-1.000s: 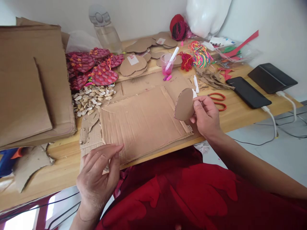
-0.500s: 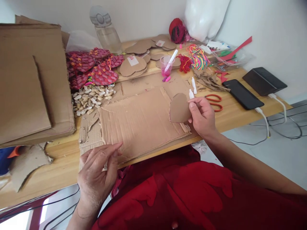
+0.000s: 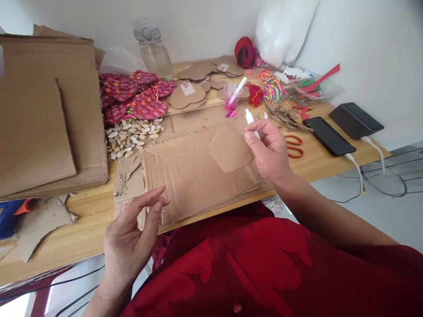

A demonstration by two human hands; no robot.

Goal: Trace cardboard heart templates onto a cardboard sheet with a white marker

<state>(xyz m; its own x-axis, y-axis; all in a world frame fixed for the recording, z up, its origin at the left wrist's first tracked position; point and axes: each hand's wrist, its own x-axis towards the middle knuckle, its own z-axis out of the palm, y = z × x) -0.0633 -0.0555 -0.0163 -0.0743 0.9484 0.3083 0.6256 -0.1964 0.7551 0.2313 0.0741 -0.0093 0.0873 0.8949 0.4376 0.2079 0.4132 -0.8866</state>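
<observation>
My right hand (image 3: 269,149) is closed around a small white tube (image 3: 250,119), its tip pointing up and away. Just left of that hand a rounded cardboard cut-out (image 3: 229,149) lies flat on the large torn cardboard sheet (image 3: 185,171). My left hand (image 3: 132,240) hovers at the near table edge, fingers loosely curled and apart, holding nothing, its fingertips close to the sheet's front left corner.
A big cardboard box (image 3: 46,114) fills the left. Behind the sheet lie red fabric hearts (image 3: 135,94), a heap of shells (image 3: 132,134), cardboard hearts (image 3: 188,94), a pink cup (image 3: 230,97), coloured yarn (image 3: 271,86), red scissors (image 3: 294,145), two phones (image 3: 325,134) and a bottle (image 3: 153,48).
My right hand laid the cardboard cut-out down flat on the sheet, moved left and now holds up the white tube. My left hand lifted slightly off the sheet's edge.
</observation>
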